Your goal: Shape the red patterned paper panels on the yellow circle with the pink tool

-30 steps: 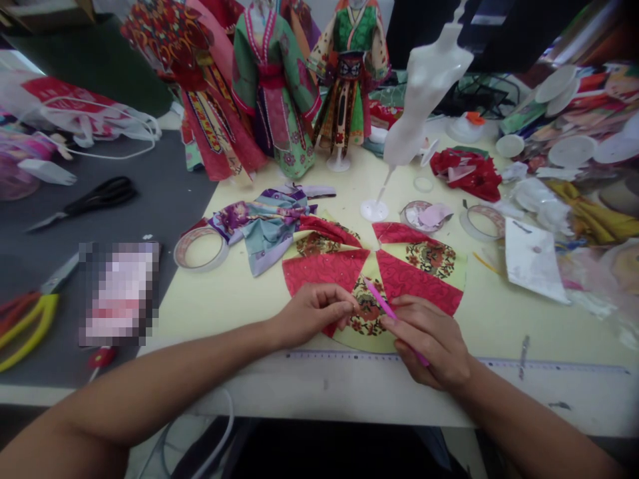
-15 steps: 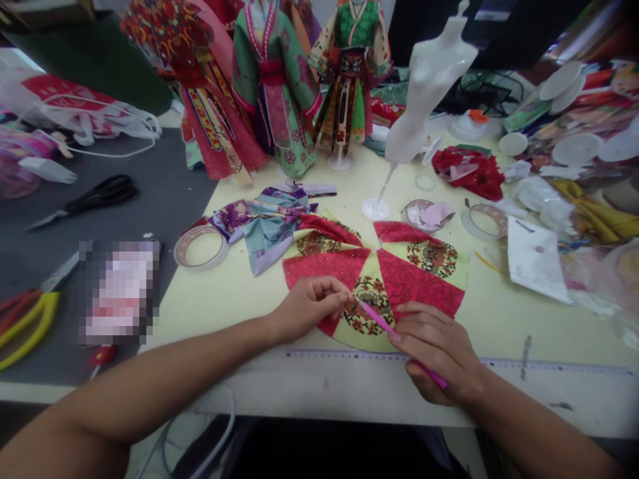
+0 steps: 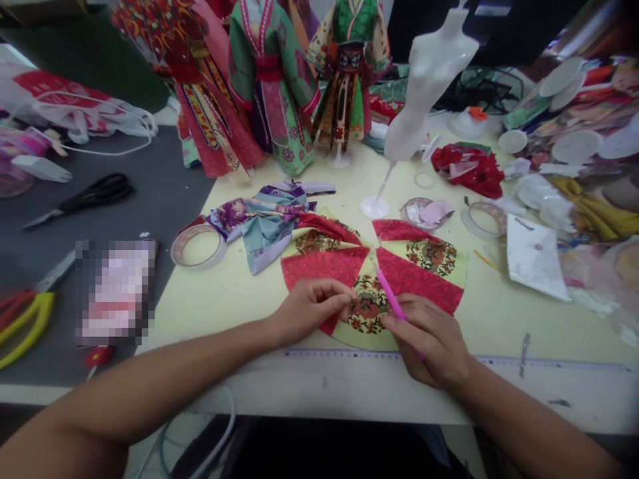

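Observation:
A fan-shaped piece of fabric, with red and pale yellow patterned panels, lies spread on the table. Its near yellow panel carries a dark floral medallion. My right hand is closed round a slim pink pen-like tool. The tool's tip points up and away, over the top of the near yellow panel; whether it touches the cloth I cannot tell. Over the left side of that panel, my left hand is closed with thumb and forefinger pinched together. Whatever is in that pinch is too small to make out.
A ruler lies along the front edge. Tape rolls, a blue-purple doll garment and a white mannequin stand beyond the fabric. Dressed dolls line the back. Black scissors and a blurred-out phone-like object are left.
The pink tool's tip has moved away from my left fingertips, up towards the fabric's centre, and the tool stands steeper. My left hand has hardly moved. The view has shifted slightly.

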